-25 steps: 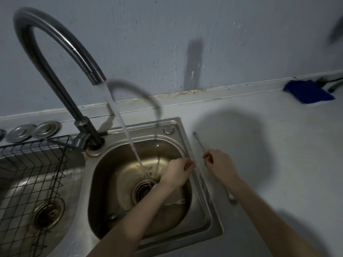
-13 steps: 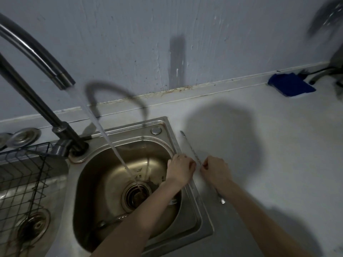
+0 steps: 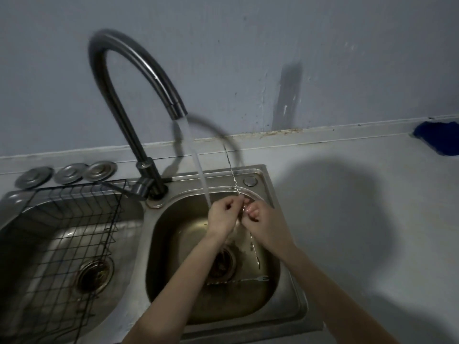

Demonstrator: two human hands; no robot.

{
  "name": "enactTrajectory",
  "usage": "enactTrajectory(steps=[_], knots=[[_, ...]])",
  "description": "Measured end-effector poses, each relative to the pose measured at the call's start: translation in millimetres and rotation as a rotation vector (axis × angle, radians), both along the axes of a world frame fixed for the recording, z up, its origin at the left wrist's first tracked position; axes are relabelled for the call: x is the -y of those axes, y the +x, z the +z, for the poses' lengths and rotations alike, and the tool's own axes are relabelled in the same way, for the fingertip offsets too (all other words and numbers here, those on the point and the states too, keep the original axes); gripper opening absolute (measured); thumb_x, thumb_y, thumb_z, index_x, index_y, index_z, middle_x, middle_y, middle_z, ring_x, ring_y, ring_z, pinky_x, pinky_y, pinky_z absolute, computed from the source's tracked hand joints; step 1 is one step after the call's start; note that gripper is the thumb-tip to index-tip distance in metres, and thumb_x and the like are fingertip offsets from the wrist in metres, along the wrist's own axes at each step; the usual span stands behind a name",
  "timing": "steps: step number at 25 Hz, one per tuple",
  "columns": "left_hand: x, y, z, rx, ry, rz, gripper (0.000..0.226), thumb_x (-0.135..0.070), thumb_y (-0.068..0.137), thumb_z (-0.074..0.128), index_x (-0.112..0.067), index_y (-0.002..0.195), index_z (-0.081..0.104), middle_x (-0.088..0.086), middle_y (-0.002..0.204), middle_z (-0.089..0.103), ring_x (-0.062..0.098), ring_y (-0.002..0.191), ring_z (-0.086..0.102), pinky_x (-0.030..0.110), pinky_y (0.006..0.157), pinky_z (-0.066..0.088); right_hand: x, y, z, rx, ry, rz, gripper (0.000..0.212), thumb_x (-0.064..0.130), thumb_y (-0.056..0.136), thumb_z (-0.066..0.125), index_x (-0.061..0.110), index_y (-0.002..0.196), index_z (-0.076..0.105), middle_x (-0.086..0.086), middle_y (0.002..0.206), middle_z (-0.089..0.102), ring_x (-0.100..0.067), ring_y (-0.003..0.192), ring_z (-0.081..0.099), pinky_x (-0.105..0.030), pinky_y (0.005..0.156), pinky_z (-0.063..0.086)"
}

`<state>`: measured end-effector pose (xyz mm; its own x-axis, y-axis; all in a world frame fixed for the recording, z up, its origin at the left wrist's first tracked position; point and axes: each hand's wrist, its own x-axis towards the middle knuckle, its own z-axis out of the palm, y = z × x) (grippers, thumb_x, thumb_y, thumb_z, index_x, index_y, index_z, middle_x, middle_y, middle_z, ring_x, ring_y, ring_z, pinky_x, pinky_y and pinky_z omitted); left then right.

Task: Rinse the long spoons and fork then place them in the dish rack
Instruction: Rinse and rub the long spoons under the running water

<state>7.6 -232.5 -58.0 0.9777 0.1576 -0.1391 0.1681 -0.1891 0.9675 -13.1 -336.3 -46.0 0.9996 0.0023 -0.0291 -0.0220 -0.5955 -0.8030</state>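
Fingers of left hand (image 3: 222, 214) and right hand (image 3: 263, 219) pinch the long spoon (image 3: 233, 177) mid-handle, under the water stream (image 3: 198, 165)

A dark curved tap (image 3: 129, 78) rises from the steel ledge between two basins and pours a stream of water (image 3: 198, 165) into the right-hand sink (image 3: 285, 306), whose round drain (image 3: 223, 265) sits in the middle of its floor. Three round metal lids (image 3: 68, 173) lie in a row on the grey counter (image 3: 372, 244) behind the left basin, close against the foot of the pale wall (image 3: 248, 58). A blue cloth (image 3: 439, 137) lies at the far right edge of the counter, just beside the wall.
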Motion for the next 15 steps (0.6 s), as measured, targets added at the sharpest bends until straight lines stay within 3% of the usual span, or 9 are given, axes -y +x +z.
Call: enactTrajectory(steps=[1, 3, 6, 8, 12, 15], knots=[[-12.8, -1.5, 2.7, 0.008, -0.052, 0.052, 0.019, -0.022, 0.088, 0.054, -0.016, 0.083, 0.072, -0.001, 0.072, 0.066, 0.014, 0.074, 0.06, 0.028, 0.082, 0.048, -10.6, -1.3, -2.9, 0.007, 0.014, 0.05, 0.005, 0.011, 0.078, 0.061, 0.013, 0.079, 0.057, -0.001, 0.071, 0.059, -0.013, 0.071, 0.054, -0.022, 0.064, 0.038], [-32.4, -4.5, 10.1, 0.018, -0.108, 0.128, 0.02, -0.022, 0.089, 0.053, -0.012, 0.091, 0.07, -0.003, 0.071, 0.064, 0.012, 0.074, 0.06, 0.025, 0.077, 0.048, -25.3, -6.4, -13.9, -0.028, -0.014, 0.177, 0.007, 0.013, 0.08, 0.062, 0.018, 0.082, 0.056, 0.001, 0.076, 0.061, -0.012, 0.072, 0.057, -0.022, 0.066, 0.043], [-50.6, -10.1, 23.2, 0.084, -0.081, 0.143, 0.025, -0.021, 0.091, 0.048, -0.007, 0.1, 0.067, -0.004, 0.073, 0.064, 0.011, 0.074, 0.058, 0.022, 0.068, 0.046, -39.8, -13.0, -28.4, -0.091, -0.094, 0.267, 0.009, 0.018, 0.081, 0.06, 0.013, 0.088, 0.059, -0.007, 0.089, 0.068, -0.021, 0.084, 0.063, -0.036, 0.08, 0.053], [-53.5, -14.0, 31.9, 0.152, -0.071, 0.119, 0.02, -0.02, 0.091, 0.048, -0.014, 0.095, 0.066, -0.004, 0.074, 0.064, 0.011, 0.074, 0.059, 0.024, 0.069, 0.048, -45.4, -14.8, -32.4, -0.104, -0.1, 0.288, 0.006, 0.018, 0.082, 0.059, 0.015, 0.082, 0.054, -0.01, 0.087, 0.065, -0.023, 0.083, 0.062, -0.038, 0.079, 0.053], [-45.3, -20.1, 43.5, 0.262, -0.146, 0.153, 0.018, -0.021, 0.091, 0.047, -0.019, 0.101, 0.062, -0.009, 0.07, 0.064, -0.003, 0.065, 0.063, 0.02, 0.071, 0.054, -45.9, -18.8, -35.9, -0.074, -0.118, 0.318, 0.022, 0.015, 0.084, 0.058, 0.025, 0.071, 0.043, -0.001, 0.079, 0.056, -0.018, 0.079, 0.058, -0.027, 0.072, 0.046], [-42.2, -19.9, 46.9, 0.284, -0.213, 0.14, 0.016, -0.019, 0.09, 0.048, -0.021, 0.091, 0.064, -0.008, 0.07, 0.067, -0.002, 0.066, 0.064, 0.021, 0.073, 0.054, -40.0, -21.1, -38.3, 0.023, -0.092, 0.287, 0.011, 0.016, 0.086, 0.058, 0.02, 0.076, 0.056, 0.004, 0.074, 0.054, -0.011, 0.071, 0.054, -0.02, 0.068, 0.044]])
